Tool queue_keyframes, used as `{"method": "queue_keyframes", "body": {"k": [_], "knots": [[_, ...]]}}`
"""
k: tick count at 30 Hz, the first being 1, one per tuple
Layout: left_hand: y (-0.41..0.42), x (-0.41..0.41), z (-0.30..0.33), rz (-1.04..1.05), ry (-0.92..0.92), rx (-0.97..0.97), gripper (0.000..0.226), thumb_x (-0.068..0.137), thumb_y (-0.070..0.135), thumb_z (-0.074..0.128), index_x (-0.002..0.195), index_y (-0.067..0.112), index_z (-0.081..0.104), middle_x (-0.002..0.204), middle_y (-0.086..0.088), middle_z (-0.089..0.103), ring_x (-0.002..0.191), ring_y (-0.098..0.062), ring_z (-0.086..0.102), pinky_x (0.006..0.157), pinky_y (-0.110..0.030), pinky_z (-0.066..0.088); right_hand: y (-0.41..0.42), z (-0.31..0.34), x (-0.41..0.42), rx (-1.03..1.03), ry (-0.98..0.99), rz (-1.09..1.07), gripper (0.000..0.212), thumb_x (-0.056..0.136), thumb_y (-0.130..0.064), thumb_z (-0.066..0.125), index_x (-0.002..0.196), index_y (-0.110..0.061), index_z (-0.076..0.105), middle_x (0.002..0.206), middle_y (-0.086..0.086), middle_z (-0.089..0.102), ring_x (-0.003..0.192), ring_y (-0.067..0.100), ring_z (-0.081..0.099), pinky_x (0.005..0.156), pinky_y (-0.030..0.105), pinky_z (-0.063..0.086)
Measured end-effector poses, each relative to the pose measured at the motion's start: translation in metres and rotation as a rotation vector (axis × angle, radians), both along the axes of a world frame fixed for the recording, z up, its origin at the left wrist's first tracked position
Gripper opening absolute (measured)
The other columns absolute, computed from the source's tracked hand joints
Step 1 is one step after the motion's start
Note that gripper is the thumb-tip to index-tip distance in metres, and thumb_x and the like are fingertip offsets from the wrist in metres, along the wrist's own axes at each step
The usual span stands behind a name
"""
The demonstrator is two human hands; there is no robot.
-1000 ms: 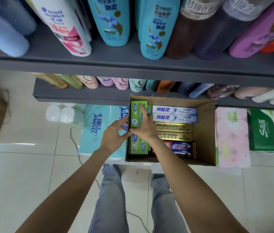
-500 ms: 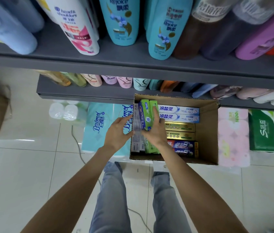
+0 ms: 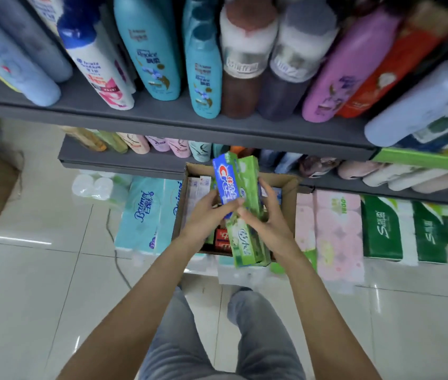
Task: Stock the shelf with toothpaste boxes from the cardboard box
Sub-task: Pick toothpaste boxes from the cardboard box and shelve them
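Grip: both hands grasping one bundle of long green cardboard toothpaste boxes [image 3: 246,215], one with a blue Crest face on top. Left hand [image 3: 203,218] curls under the bundle's left side, thumb across the blue face; right hand [image 3: 268,219] wraps the right side, fingers over the green panel. How many boxes are in the bundle cannot be told, at least two.

Change: a second ago the boxes lay flat in the open brown cardboard box [image 3: 290,187] with both hands reaching in; half a second ago they were tipped up. Now the bundle is clear of the box rim, held above it, far end pointing toward the shelving. Judgement: pick-up done, transfer to shelf is the step in hand; more boxes visible in the carton, so stocking is far from finished.

Edges and room: dark grey upper shelf [image 3: 162,116] sits far of the hands, its front row packed with upright shampoo bottles [image 3: 148,50]; no free slot seen there. Lower grey shelf [image 3: 124,160] just beyond the carton, also lined with bottles. Target spot for toothpaste not in view. Shelf lips overhang the lift path; the raise should stay near of them. Pastel tissue packs [image 3: 335,237] flank the carton on the right; tiled floor to the left
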State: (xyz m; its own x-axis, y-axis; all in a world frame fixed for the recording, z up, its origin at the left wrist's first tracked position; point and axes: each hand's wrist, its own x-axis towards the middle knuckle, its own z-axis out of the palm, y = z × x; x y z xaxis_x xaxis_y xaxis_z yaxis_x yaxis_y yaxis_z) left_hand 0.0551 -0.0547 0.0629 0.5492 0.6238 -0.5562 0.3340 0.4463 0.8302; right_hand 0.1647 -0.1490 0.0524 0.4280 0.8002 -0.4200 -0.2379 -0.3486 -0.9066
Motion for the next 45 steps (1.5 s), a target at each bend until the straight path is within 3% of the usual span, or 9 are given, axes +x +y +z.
{"method": "queue_keyframes", "body": {"k": [4, 8, 13, 25, 29, 34, 38, 42, 45], "knots": [[-0.029, 0.021, 0.036, 0.127, -0.109, -0.066, 0.03, 0.083, 0.023, 0.07, 0.111, 0.018, 0.06, 0.099, 0.003, 0.071, 0.082, -0.007, 0.067, 0.066, -0.016, 0.048, -0.031, 0.039, 0.041, 0.047, 0.049, -0.044, 0.043, 0.093, -0.008, 0.053, 0.134, -0.019, 0.045, 0.119, -0.006, 0.063, 0.105, 0.005, 0.062, 0.082, 0.019, 0.05], [-0.045, 0.036, 0.071, 0.15, -0.142, 0.058, 0.046, 0.077, 0.019, 0.076, 0.117, 0.02, 0.053, 0.105, 0.001, 0.066, 0.087, -0.008, 0.064, 0.069, -0.014, 0.051, -0.055, 0.068, 0.063, 0.066, 0.101, -0.111, 0.046, 0.091, -0.002, 0.053, 0.135, -0.012, 0.045, 0.134, 0.006, 0.055, 0.122, 0.021, 0.053, 0.101, 0.039, 0.044], [-0.04, 0.038, 0.098, 0.112, -0.17, 0.228, 0.056, 0.066, 0.025, 0.083, 0.111, 0.026, 0.052, 0.104, -0.002, 0.067, 0.088, -0.011, 0.062, 0.074, -0.021, 0.05, -0.077, 0.106, 0.071, 0.139, 0.186, -0.214, 0.034, 0.09, 0.0, 0.053, 0.121, -0.014, 0.053, 0.118, 0.009, 0.062, 0.1, 0.022, 0.06, 0.075, 0.029, 0.049], [-0.024, 0.051, 0.142, -0.134, -0.273, 0.323, 0.056, 0.079, 0.023, 0.072, 0.129, 0.03, 0.047, 0.098, 0.001, 0.07, 0.088, -0.01, 0.067, 0.076, -0.024, 0.055, -0.113, 0.163, 0.055, 0.123, 0.073, -0.328, 0.036, 0.091, -0.019, 0.057, 0.123, -0.033, 0.047, 0.095, 0.003, 0.066, 0.078, 0.013, 0.064, 0.064, 0.024, 0.053], [-0.025, 0.069, 0.173, -0.161, -0.356, 0.422, 0.047, 0.079, 0.014, 0.072, 0.118, 0.029, 0.051, 0.09, 0.012, 0.07, 0.079, 0.002, 0.064, 0.07, -0.019, 0.054, -0.123, 0.196, 0.073, 0.204, -0.072, -0.341, 0.034, 0.089, -0.022, 0.056, 0.116, -0.041, 0.047, 0.1, 0.0, 0.061, 0.074, 0.008, 0.064, 0.062, 0.022, 0.053], [-0.029, 0.114, 0.224, -0.185, -0.437, 0.532, 0.047, 0.065, 0.031, 0.074, 0.104, 0.034, 0.048, 0.105, 0.003, 0.068, 0.087, -0.004, 0.066, 0.07, -0.019, 0.054, -0.136, 0.246, 0.128, 0.373, -0.412, -0.308, 0.045, 0.084, -0.024, 0.061, 0.12, -0.044, 0.044, 0.108, 0.0, 0.062, 0.09, 0.007, 0.061, 0.076, 0.02, 0.052], [-0.04, 0.164, 0.242, -0.154, -0.483, 0.577, 0.048, 0.066, 0.03, 0.08, 0.104, 0.028, 0.051, 0.103, 0.004, 0.069, 0.084, -0.004, 0.067, 0.068, -0.02, 0.055, -0.139, 0.281, 0.207, 0.397, -0.943, -0.248, 0.051, 0.082, -0.026, 0.071, 0.12, -0.046, 0.044, 0.111, -0.027, 0.054, 0.106, 0.003, 0.052, 0.09, 0.023, 0.044], [-0.06, 0.212, 0.246, -0.056, -0.517, 0.568, 0.043, 0.067, 0.023, 0.073, 0.103, 0.022, 0.051, 0.094, 0.005, 0.07, 0.079, -0.006, 0.066, 0.07, -0.021, 0.055, -0.134, 0.307, 0.297, 0.32, -1.54, -0.166, 0.052, 0.078, -0.011, 0.068, 0.123, -0.035, 0.054, 0.119, -0.001, 0.051, 0.11, 0.02, 0.049, 0.095, 0.041, 0.04], [-0.073, 0.24, 0.25, 0.015, -0.49, 0.57, 0.034, 0.076, 0.015, 0.072, 0.1, 0.024, 0.05, 0.097, 0.0, 0.069, 0.081, -0.013, 0.065, 0.071, -0.024, 0.056, -0.131, 0.319, 0.349, 0.242, -1.836, -0.08, 0.051, 0.078, -0.008, 0.068, 0.122, -0.033, 0.057, 0.122, 0.007, 0.053, 0.107, 0.026, 0.047, 0.087, 0.039, 0.035]]}}
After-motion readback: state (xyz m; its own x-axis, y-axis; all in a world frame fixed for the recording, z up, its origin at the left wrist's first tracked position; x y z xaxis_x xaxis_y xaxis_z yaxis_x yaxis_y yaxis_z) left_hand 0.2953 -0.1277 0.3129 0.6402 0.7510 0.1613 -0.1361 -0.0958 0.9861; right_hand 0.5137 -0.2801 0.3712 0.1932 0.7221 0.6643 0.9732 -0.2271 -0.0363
